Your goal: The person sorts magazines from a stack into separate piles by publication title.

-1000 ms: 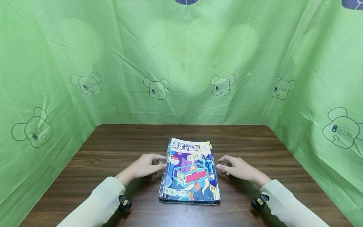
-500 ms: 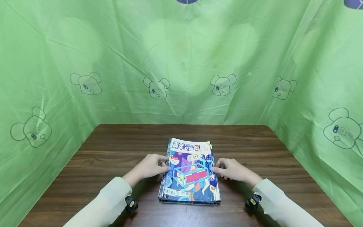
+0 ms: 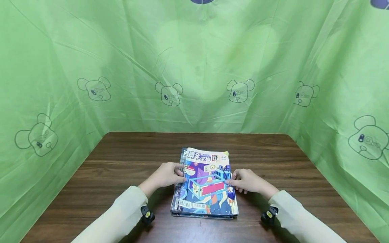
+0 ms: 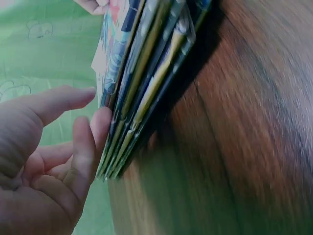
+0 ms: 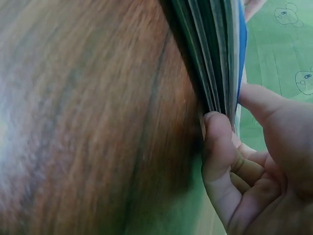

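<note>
A stack of magazines [image 3: 206, 202] lies on the table before me, a colourful purple-and-blue magazine [image 3: 202, 172] on top, set slightly right of the one beneath. At the spine side is my left hand [image 3: 165, 174]; in the left wrist view its fingertips touch the spines [image 4: 146, 73], and the thumb stands over the cover's edge. My right hand [image 3: 249, 181] pinches the opposite edge, thumb on the cover. In the right wrist view a curled fingertip [image 5: 215, 120] presses the page edges [image 5: 215, 63]. The fingers' undersides are partly hidden.
The dark wooden table [image 3: 121, 158] extends around the stack on all sides. Green curtains [image 3: 200, 67] with bear-face outlines enclose the back and both sides. Each wrist carries a small black camera [image 3: 147, 215].
Both hands have come in to the stack's sides. The top magazine has slid a little to the right, uncovering a strip of the one below at the left.
</note>
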